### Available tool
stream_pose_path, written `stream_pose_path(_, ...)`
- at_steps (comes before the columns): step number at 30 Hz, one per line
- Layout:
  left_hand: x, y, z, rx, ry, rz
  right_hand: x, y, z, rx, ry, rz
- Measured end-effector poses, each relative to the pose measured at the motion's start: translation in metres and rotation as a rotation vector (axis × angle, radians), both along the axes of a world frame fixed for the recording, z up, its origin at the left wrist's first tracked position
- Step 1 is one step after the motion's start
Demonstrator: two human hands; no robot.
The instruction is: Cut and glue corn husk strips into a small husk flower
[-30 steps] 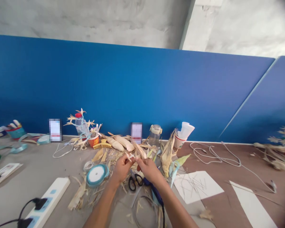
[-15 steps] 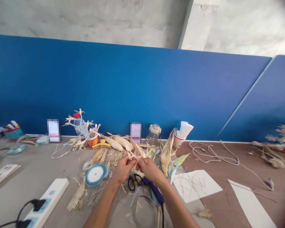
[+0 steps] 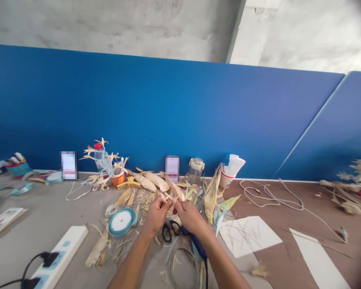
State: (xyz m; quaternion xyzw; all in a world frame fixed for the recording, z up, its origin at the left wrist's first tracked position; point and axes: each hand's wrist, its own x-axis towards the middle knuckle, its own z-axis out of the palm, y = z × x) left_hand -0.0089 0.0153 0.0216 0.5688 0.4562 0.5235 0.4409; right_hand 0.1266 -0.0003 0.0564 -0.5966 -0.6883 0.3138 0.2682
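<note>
My left hand (image 3: 157,213) and my right hand (image 3: 188,214) meet over the middle of the table, fingertips almost touching. Both are closed in a pinch on a small pale strip (image 3: 167,197), which looks like a piece of corn husk. Its exact shape is too small to make out, and the fingers cover part of it. Just below the hands lie black-handled scissors (image 3: 171,230). The blue glue gun (image 3: 199,245) is partly hidden by my right forearm. Dried corn husks (image 3: 152,180) are heaped behind the fingers.
A spool of light-blue ribbon (image 3: 121,223) lies left of my hands, with a white power strip (image 3: 61,257) nearer me. Thin wires rest on white paper (image 3: 251,235) at right. Behind stand a clear jar (image 3: 195,171), a paper cup (image 3: 226,179) and a bottle (image 3: 101,160).
My hands stay in nearly the same place with the pale strip between them. The fingertips have shifted slightly, and my right fingers sit a little closer over the strip.
</note>
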Motion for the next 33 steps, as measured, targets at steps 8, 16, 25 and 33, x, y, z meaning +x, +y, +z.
stream_pose_path(8, 0.002, 0.002, -0.006, 0.016, 0.009, -0.016, -0.001, 0.0, 0.001, -0.023, 0.013, 0.009)
stream_pose_path(16, 0.002, -0.002, 0.0, 0.057, -0.03, -0.003, 0.0, 0.002, -0.004, -0.014, 0.118, 0.036)
stream_pose_path(25, 0.003, -0.002, -0.001, 0.104, -0.021, 0.033, -0.003, 0.0, -0.001, -0.029, 0.139, 0.014)
stream_pose_path(33, 0.004, -0.008, 0.006, 0.18, 0.046, 0.006, -0.002, -0.003, 0.0, -0.2, 0.389, 0.032)
